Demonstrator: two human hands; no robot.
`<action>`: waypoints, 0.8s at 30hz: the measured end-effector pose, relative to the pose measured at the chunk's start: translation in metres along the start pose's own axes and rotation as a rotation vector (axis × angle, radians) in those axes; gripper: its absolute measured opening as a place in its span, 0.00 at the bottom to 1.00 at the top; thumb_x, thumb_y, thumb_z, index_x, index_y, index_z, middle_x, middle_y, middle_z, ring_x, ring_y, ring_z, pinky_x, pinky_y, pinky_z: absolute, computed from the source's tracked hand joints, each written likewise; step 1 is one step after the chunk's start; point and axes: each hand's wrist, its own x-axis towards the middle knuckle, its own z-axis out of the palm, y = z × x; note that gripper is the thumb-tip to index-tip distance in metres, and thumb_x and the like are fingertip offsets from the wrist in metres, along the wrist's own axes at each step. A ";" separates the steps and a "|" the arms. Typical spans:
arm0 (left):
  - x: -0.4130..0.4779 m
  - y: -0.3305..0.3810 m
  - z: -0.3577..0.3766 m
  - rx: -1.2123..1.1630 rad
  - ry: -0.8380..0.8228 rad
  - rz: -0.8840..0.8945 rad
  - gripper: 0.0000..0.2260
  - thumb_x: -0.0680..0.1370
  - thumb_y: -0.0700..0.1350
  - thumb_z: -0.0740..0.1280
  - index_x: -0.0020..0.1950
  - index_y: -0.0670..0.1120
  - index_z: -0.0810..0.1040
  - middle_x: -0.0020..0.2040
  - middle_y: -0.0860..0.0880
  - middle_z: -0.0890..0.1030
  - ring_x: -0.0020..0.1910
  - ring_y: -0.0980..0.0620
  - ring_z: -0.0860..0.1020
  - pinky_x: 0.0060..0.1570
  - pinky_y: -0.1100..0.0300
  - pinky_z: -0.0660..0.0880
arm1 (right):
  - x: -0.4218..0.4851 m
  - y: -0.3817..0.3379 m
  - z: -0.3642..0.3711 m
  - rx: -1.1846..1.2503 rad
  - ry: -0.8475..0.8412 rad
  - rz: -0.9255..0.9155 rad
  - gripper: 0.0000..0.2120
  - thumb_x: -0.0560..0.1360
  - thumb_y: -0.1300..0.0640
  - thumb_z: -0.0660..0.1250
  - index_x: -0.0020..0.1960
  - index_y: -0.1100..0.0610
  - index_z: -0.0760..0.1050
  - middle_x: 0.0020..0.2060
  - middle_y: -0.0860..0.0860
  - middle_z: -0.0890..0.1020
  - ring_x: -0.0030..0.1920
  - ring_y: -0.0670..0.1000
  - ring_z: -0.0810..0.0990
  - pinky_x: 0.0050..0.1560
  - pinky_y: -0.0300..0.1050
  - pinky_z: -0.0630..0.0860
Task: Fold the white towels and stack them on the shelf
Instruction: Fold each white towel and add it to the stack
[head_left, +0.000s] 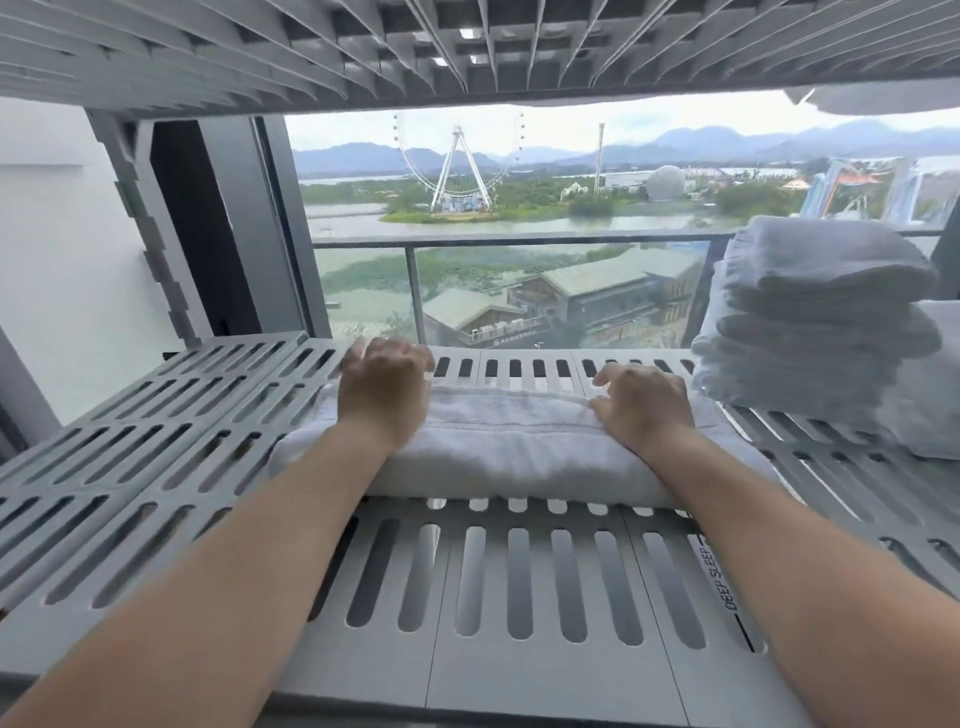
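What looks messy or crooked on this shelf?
The stack of towels at the right of the shelf is a bit uneven: its layers stick out at different edges instead of lining up. The folded towel under the left hand and right hand lies flat. Nothing looks spilled or torn.

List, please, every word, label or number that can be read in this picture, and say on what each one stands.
"DEEP SLEEP": printed sideways in dark letters on the grey slatted shelf, towards its front right.
Sign on the building outside the window: too small and blurred to read.
No other text can be seen.
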 end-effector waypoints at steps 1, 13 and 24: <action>-0.002 0.014 -0.002 -0.053 -0.050 0.024 0.09 0.81 0.48 0.63 0.57 0.50 0.82 0.55 0.48 0.82 0.54 0.46 0.79 0.63 0.47 0.73 | -0.002 -0.001 -0.002 -0.019 0.028 -0.001 0.14 0.76 0.51 0.67 0.61 0.49 0.78 0.55 0.52 0.82 0.60 0.57 0.77 0.63 0.53 0.66; -0.014 0.060 0.024 -0.168 -0.617 -0.017 0.27 0.83 0.63 0.43 0.82 0.59 0.51 0.84 0.47 0.47 0.82 0.47 0.45 0.79 0.41 0.41 | -0.039 -0.058 0.002 0.088 -0.365 -0.352 0.25 0.84 0.42 0.49 0.79 0.47 0.62 0.79 0.48 0.62 0.79 0.49 0.58 0.78 0.51 0.52; -0.026 0.035 0.010 0.008 -0.668 -0.370 0.32 0.79 0.69 0.41 0.82 0.59 0.48 0.83 0.45 0.46 0.81 0.37 0.43 0.73 0.31 0.37 | -0.056 -0.028 -0.011 0.113 -0.298 -0.175 0.24 0.83 0.44 0.53 0.76 0.50 0.66 0.76 0.51 0.68 0.76 0.53 0.64 0.76 0.52 0.59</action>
